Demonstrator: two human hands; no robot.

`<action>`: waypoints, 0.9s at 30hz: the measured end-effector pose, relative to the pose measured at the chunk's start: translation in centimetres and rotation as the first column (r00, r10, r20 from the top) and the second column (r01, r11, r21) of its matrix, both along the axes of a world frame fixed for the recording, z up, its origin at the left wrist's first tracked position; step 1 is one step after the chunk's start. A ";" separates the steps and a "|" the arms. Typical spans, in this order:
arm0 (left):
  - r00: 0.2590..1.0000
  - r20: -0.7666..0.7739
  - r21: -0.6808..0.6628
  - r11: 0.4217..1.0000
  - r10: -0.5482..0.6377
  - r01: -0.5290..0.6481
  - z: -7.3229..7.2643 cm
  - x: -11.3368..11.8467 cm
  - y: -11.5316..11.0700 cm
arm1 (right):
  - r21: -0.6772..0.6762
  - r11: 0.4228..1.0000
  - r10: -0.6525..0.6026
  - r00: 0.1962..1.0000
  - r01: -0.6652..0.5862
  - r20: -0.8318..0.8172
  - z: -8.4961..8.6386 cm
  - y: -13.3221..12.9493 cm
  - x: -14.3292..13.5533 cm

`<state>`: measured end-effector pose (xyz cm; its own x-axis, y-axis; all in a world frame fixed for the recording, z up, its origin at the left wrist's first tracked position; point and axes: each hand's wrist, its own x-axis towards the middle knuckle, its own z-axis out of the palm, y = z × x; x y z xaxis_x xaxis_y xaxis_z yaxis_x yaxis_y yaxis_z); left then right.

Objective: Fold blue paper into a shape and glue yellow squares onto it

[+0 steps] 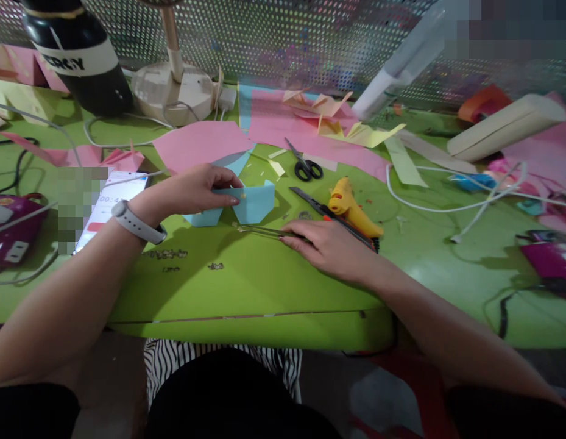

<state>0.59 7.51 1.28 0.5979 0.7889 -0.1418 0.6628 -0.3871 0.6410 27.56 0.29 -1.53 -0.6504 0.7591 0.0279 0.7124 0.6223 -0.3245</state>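
My left hand (198, 192), with a watch at the wrist, pinches a folded light blue paper piece (256, 204) standing on the green table (264, 286). Small yellowish marks show on the blue paper near my fingertips. Closed around thin metal tweezers (264, 231) is my right hand (326, 247). The tips of the tweezers point left, just below the blue paper, with a tiny pale bit at them. Small dark and shiny pieces (166, 253) lie in little groups at the front left.
Black scissors (305, 168), a yellow glue gun (353, 207) and a box cutter (310, 201) lie beyond my right hand. Pink paper (200, 143) spreads behind. A phone (113, 204) lies left; a dark bottle (79, 61) stands back left. White cables (484, 213) cross the right side.
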 end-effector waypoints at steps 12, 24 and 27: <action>1.000 -0.023 -0.008 1.000 0.012 -0.012 0.1 0.1 -0.1 | 0.005 1.000 0.014 1.000 -0.014 0.028 0.0 0.0 0.1; 1.000 -0.015 -0.002 1.000 0.009 -0.009 0.2 0.2 -0.2 | -0.020 1.000 0.014 1.000 -0.014 0.004 0.0 -0.1 0.1; 0.999 -0.028 -0.007 1.000 0.017 -0.018 0.4 0.2 -0.4 | -0.015 1.000 0.007 1.000 -0.007 -0.010 0.3 -0.2 0.3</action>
<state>0.78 7.16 1.71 0.5799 0.7981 -0.1637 0.6868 -0.3708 0.6251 27.81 0.12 -1.21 -0.6551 0.7551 0.0233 0.7049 0.6221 -0.3409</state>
